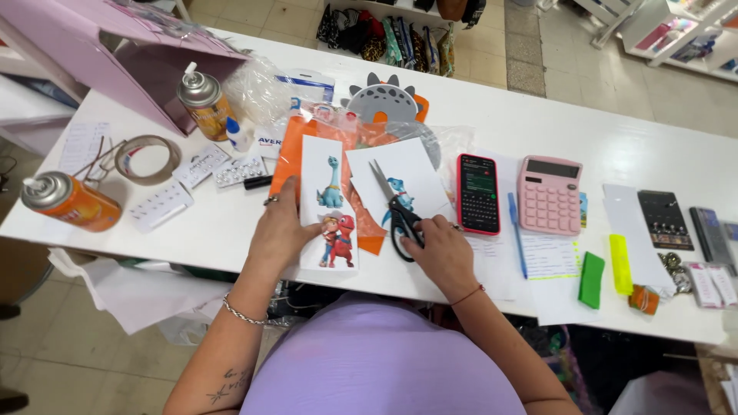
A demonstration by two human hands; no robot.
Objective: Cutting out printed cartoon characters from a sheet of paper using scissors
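My left hand (278, 230) lies flat on the white table (538, 123), its fingers pressing the left edge of a tall white sheet (329, 201) printed with cartoon dinosaurs. My right hand (442, 250) grips the black handles of a pair of scissors (393, 207), whose blades lie on a second white sheet (400, 180) showing a blue dinosaur. Orange paper (294, 146) lies under both sheets.
Two orange spray cans (69, 201), a tape roll (146, 157), a glue bottle (238, 134) and blister strips lie at the left. A phone (477, 194), pink calculator (549, 194), blue pen (516, 234), green and yellow strips and a purple box (131, 54) are also on the table.
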